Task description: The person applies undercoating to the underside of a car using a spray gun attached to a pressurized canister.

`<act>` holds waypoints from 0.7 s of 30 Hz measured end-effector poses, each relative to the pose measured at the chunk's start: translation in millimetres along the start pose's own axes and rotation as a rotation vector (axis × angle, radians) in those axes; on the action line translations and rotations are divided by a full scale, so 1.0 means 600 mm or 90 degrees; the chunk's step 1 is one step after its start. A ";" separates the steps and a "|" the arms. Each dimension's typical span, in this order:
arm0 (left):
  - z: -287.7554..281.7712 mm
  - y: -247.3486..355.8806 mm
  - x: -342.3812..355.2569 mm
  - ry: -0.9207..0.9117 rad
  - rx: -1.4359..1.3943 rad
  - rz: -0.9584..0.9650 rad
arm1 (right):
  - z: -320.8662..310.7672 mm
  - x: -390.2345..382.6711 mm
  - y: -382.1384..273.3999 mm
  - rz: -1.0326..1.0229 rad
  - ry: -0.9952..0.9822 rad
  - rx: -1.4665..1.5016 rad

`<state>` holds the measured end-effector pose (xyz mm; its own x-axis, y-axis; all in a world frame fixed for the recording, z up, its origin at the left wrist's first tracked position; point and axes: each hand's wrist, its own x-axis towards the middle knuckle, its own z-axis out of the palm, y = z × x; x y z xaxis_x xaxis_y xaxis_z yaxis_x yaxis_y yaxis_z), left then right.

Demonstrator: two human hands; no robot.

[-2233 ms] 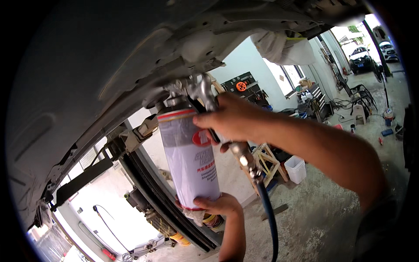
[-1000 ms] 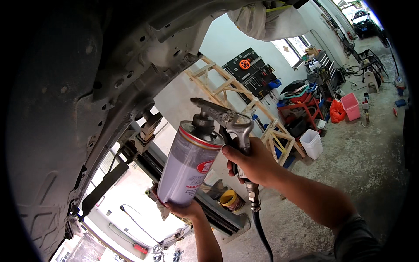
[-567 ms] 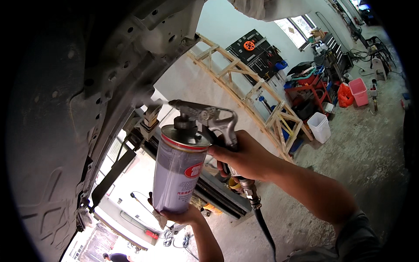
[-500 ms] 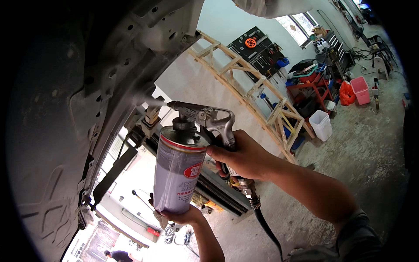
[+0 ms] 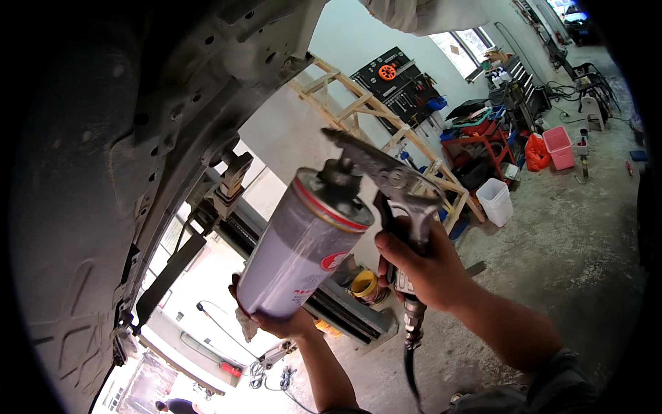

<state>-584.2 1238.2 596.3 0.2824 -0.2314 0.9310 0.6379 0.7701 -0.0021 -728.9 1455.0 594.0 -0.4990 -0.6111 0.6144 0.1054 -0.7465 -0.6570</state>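
Head cam: tilted can [image 5: 300,241] up in the air, left hand [image 5: 284,324] with its fingers clamped round the base. Spray gun [image 5: 396,181] sits atop the can, right hand [image 5: 431,269] with fingers wrapped round its grip. Hose [image 5: 409,372] hangs to the can's lower right, car underside [image 5: 200,103] upper left. Probably a rag [image 5: 246,324] by the can's base, kinda blurry.

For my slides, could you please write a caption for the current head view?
Near a vehicle's underbody, the right hand grips a spray gun while the left hand supports its tilted can.
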 end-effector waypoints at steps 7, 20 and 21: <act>0.028 0.014 -0.042 0.090 -0.007 -0.042 | 0.000 -0.026 -0.035 -0.051 0.005 -0.047; 0.018 0.048 -0.006 0.079 -0.025 0.016 | 0.031 -0.013 -0.051 -0.091 -0.050 -0.078; 0.006 0.051 -0.008 0.096 -0.029 0.010 | 0.035 -0.008 -0.053 -0.070 -0.088 -0.097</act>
<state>-568.4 1265.1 593.1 0.3948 -0.3096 0.8650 0.6635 0.7473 -0.0354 -711.8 1476.2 620.9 -0.3771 -0.5660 0.7331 -0.0802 -0.7686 -0.6347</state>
